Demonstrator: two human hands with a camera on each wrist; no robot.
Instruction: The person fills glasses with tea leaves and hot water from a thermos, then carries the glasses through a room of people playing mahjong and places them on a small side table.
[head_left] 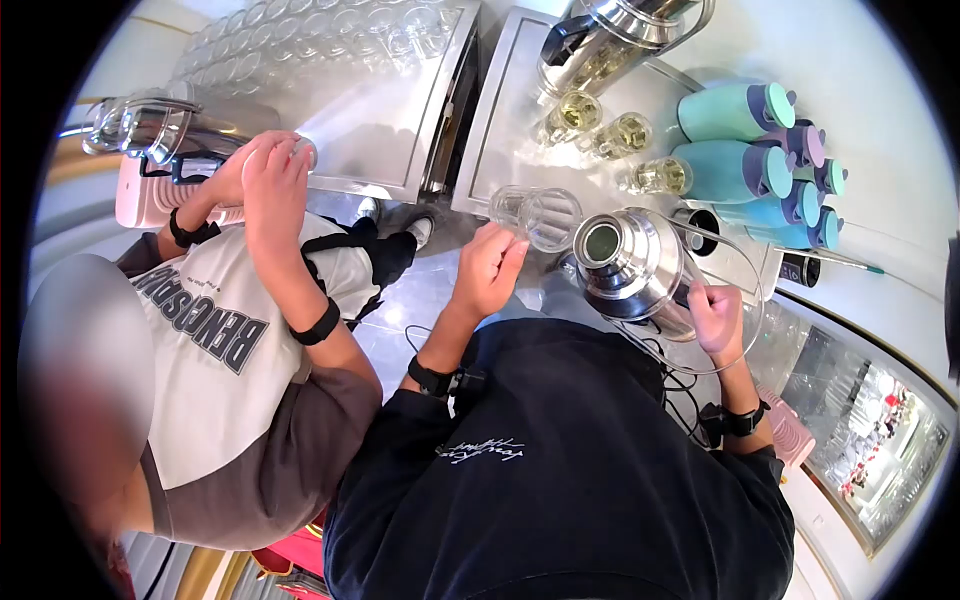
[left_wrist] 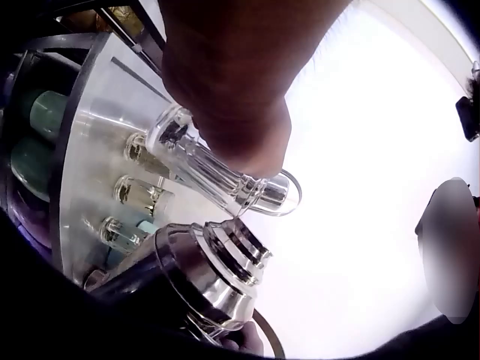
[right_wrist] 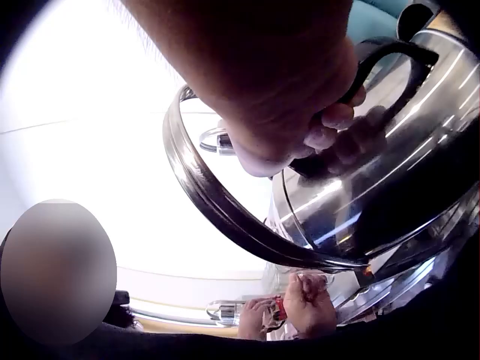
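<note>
My left hand (head_left: pixel 487 270) holds a clear ribbed glass (head_left: pixel 553 222), its fingers curled on the side. In the left wrist view the glass (left_wrist: pixel 214 174) slants just above the neck of a steel vacuum jug (left_wrist: pixel 202 262). The right hand (head_left: pixel 717 318) grips the black handle (right_wrist: pixel 386 56) of that jug (head_left: pixel 650 268). Tipped over, the jug has its round mouth (head_left: pixel 600 243) close to the glass, toward the head camera. Its hooped metal bail (right_wrist: pixel 217 206) swings out around my right wrist. Three glasses with greenish leaves, one of them a near glass (head_left: pixel 662 178), stand on the counter beyond.
Several teal and purple bottles (head_left: pixel 730 170) crowd the right of the metal counter (head_left: pixel 500 120). Another steel jug (head_left: pixel 610 50) stands at the back. On the left, another person's hands (head_left: pixel 270 180) are close together near many upturned glasses (head_left: pixel 300 45).
</note>
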